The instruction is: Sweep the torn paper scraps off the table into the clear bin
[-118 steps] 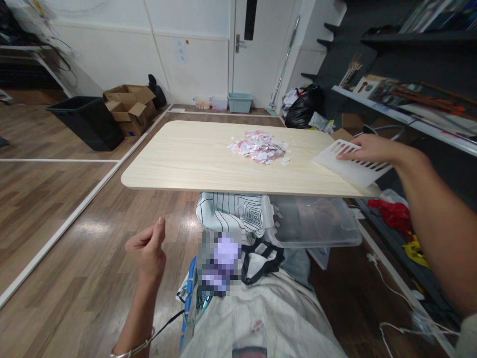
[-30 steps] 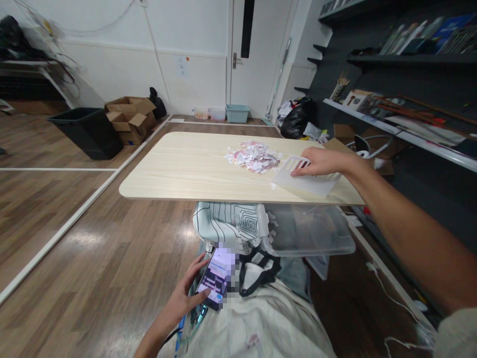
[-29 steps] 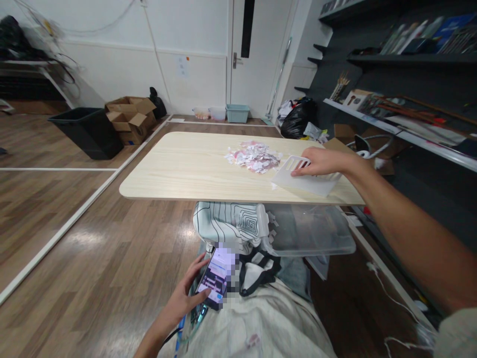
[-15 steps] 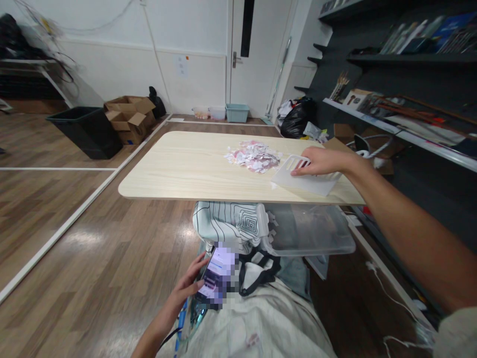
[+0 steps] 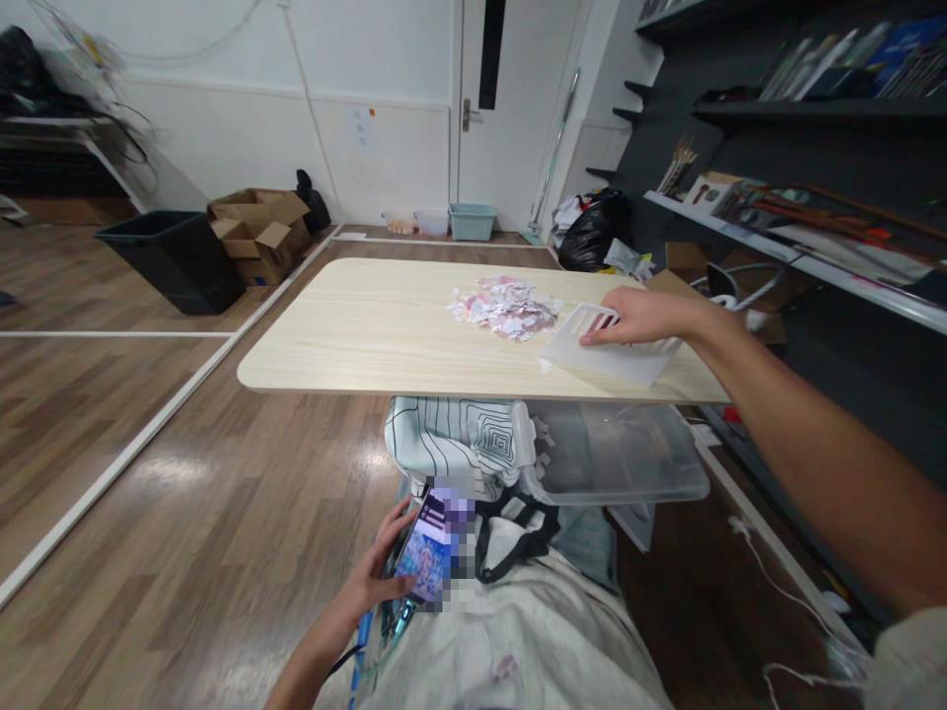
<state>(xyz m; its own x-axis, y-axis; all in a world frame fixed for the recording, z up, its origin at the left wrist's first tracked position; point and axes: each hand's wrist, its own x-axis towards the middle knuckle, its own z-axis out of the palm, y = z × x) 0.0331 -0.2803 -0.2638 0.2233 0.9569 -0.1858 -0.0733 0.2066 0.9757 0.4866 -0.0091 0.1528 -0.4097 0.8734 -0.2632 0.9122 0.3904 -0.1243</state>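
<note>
My right hand lies fingers-down on a white slotted plastic scraper resting flat on the light wooden table, near its right end. Just left of the scraper sits a heap of torn pink and white paper scraps. My left hand is down at my lap, fingers closed round a lit phone. A clear plastic bin sits under the table's right end.
A black tub and open cardboard boxes stand on the wooden floor at the left. Dark shelving with tools and boxes runs along the right. A black rubbish bag and a teal tub lie by the door.
My left hand, earlier raised and empty, has come down onto the phone. My right hand slid the scraper leftwards up to the scrap heap; over the last second little has moved.
</note>
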